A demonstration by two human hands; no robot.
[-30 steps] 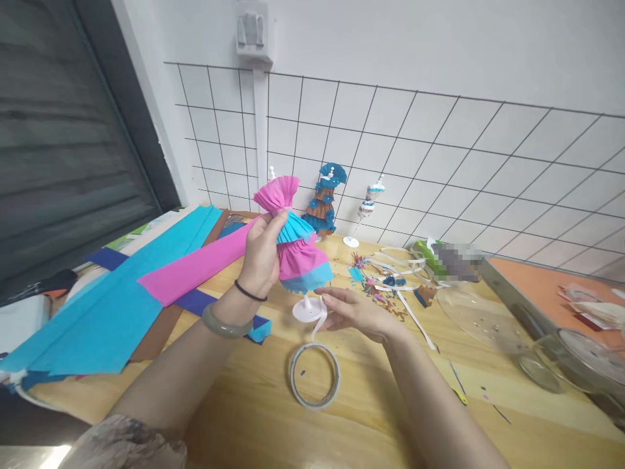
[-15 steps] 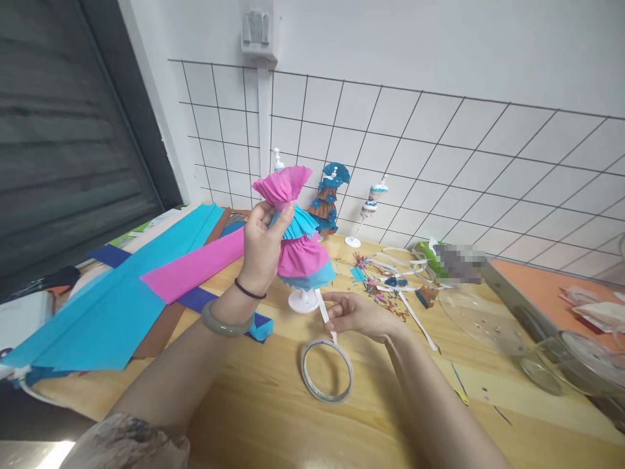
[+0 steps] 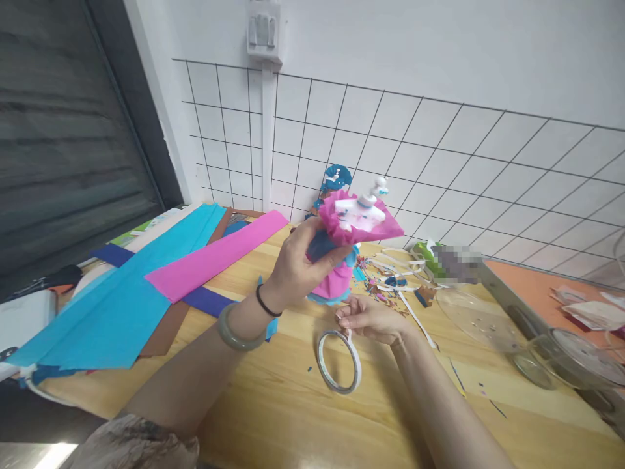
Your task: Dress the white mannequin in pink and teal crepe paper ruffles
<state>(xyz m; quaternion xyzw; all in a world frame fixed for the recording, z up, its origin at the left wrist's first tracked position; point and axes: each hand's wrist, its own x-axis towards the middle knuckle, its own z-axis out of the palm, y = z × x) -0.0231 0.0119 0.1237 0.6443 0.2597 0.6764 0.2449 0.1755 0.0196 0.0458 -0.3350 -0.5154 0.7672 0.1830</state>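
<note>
The sleeve (image 3: 141, 443) and the right forearm (image 3: 439, 397) are cut off by the bottom edge. Near the middle of the table (image 3: 273, 404), the tape roll (image 3: 358, 365) stands on its edge; I cannot tell whether it touches the wood. Its loose end goes up to the right hand (image 3: 374, 319), whose thumb and fingers are pinched together on it, though this spot is small and not sharp. The left hand (image 3: 303, 260) is closed around the waist of the figure (image 3: 333, 283), which is tilted and lifted in front of the person; most of these fingers are hidden behind it. The white knobs above its pink collar are blurred, and I cannot tell if all belong to it. What is beneath its hem is hidden. On the left, a pink strip (image 3: 215, 257) lies over a blue sheet (image 3: 107, 319). On the right are scraps (image 3: 385, 296), a clear vessel (image 3: 561, 358) reaching the right edge, and a green packet (image 3: 424, 259), partly covered by pixel blocks. Farther, a dark-blue figure (image 3: 336, 176) is half hidden. Behind are a dark shutter (image 3: 58, 130) and the white wall (image 3: 439, 52), with a wire grid (image 3: 346, 85) and a box (image 3: 263, 29).
</note>
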